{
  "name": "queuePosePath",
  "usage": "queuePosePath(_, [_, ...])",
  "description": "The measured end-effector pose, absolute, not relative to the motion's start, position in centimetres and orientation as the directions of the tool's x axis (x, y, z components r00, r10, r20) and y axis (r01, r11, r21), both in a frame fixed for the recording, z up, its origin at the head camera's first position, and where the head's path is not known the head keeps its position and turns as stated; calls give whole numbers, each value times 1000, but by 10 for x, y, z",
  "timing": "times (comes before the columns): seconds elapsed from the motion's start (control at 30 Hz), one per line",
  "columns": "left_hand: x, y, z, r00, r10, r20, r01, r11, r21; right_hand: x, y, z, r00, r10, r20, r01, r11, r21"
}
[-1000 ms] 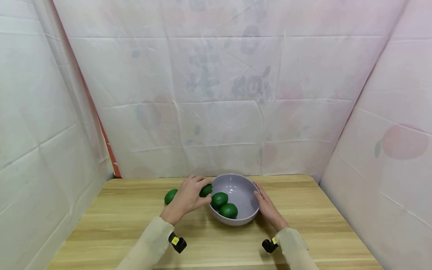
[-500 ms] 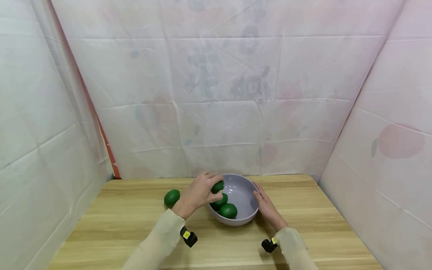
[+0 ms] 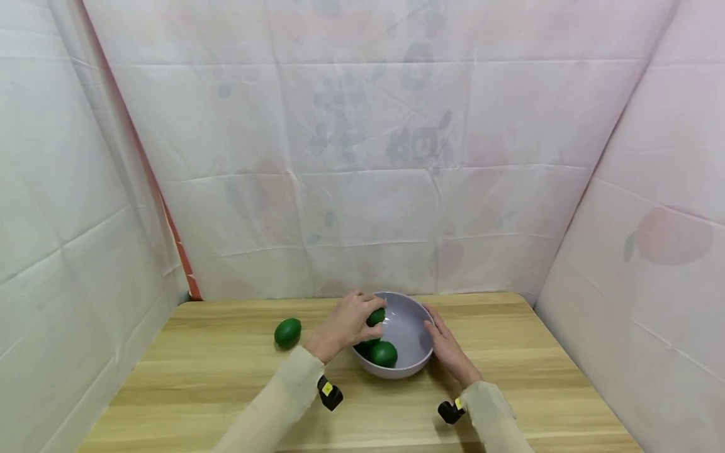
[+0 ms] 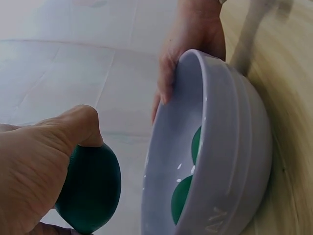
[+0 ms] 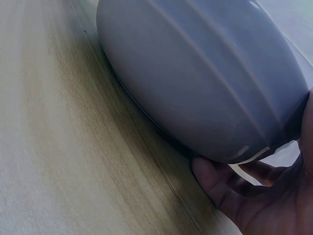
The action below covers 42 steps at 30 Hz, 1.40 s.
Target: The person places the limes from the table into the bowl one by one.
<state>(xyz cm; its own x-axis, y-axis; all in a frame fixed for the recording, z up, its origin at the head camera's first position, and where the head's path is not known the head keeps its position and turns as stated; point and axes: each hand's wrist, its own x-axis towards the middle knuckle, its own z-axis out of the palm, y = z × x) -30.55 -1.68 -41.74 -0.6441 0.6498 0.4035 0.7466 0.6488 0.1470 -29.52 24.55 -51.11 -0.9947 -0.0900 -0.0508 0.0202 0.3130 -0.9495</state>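
My left hand (image 3: 347, 324) holds a dark green lime (image 3: 376, 316) between thumb and fingers, above the left part of a pale purple bowl (image 3: 412, 327). In the left wrist view this lime (image 4: 94, 188) is apart from the bowl's rim (image 4: 208, 93). Two more limes lie inside: one lime (image 3: 384, 354) in plain sight, the other mostly covered by my left hand in the head view. At the bowl's right side, my right hand (image 3: 451, 352) grips the wall, thumb over the rim and fingers around the outside. Another lime (image 3: 287, 333) sits on the table, left of my left hand.
The wood-grain table (image 3: 215, 371) carries the bowl near its back edge. White printed sheets (image 3: 362, 207) rise behind it and on both sides. Each sleeve cuff bears a small black camera (image 3: 330, 394).
My left hand has moved right with the lime, from the bowl's left rim to over its inside. The lime on the table is now fully uncovered. My right hand stays on the bowl.
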Motion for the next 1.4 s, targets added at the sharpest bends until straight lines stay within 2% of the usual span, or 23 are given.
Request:
queuePosePath(0.33, [-309, 0, -425, -625, 689, 366, 763, 638, 101, -296, 246, -512, -994, -108, -36, 1, 304, -953])
queuePosePath(1.17, [-322, 33, -448, -719, 671, 181, 695, 696, 178, -294, 244, -509, -994, -103, -40, 8, 293, -956])
queuePosePath(1.4, [-324, 37, -455, -733, 659, 171, 681, 707, 191, -292, 243, -511, -994, -106, -27, -2, 269, -963])
